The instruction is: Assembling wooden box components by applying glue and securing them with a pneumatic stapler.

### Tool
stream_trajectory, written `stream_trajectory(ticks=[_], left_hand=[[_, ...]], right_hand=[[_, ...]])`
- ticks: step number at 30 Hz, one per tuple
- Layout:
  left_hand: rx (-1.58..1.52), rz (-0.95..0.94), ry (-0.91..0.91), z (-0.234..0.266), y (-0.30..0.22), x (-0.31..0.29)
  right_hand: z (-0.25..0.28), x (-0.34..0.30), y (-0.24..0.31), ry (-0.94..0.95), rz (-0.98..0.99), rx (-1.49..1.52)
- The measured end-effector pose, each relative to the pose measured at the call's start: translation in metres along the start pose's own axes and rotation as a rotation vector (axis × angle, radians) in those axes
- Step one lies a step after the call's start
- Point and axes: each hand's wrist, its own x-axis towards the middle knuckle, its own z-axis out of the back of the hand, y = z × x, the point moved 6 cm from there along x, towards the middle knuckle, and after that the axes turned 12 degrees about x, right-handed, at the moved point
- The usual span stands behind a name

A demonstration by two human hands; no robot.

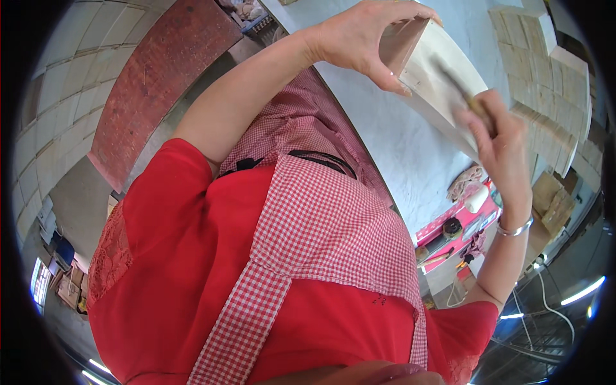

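Observation:
A pale wooden box (439,77) is held up over the light-coloured worktable (385,141), tilted, with its hollow end toward my left hand. My left hand (362,42) grips that end, thumb on the near edge and fingers over the far one. In my right hand (497,138) is a tool with a wooden handle and a narrow dark blade (452,77). The blade lies over the box's pale face and is smeared by motion, so its exact kind cannot be told. A metal bangle circles my right wrist.
Stacks of pale wooden pieces (542,83) line the table's far right side. A pink tray (443,234) with a dark round item, a white roll and cloth sits by the right. At left are a reddish board (163,77) and more stacked pale blocks (70,83).

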Motion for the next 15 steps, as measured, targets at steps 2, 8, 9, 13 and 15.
stream_trajectory(ticks=[2, 8, 9, 13, 15], left_hand=[[0.028, 0.013, 0.031, 0.000, 0.001, -0.002], [0.029, 0.003, 0.024, 0.000, 0.002, 0.000], [0.029, 0.015, 0.035, 0.000, 0.002, 0.000], [0.044, 0.025, 0.052, 0.000, 0.003, 0.000], [0.069, -0.002, 0.041, 0.000, 0.004, 0.000]], right_hand=[[-0.009, -0.004, 0.001, 0.014, 0.060, -0.002], [0.001, -0.003, -0.003, -0.023, 0.004, 0.042], [-0.001, -0.004, -0.004, -0.023, 0.003, 0.040], [-0.016, -0.011, 0.003, 0.057, 0.150, 0.023], [-0.003, -0.006, -0.001, -0.002, 0.052, 0.024]])
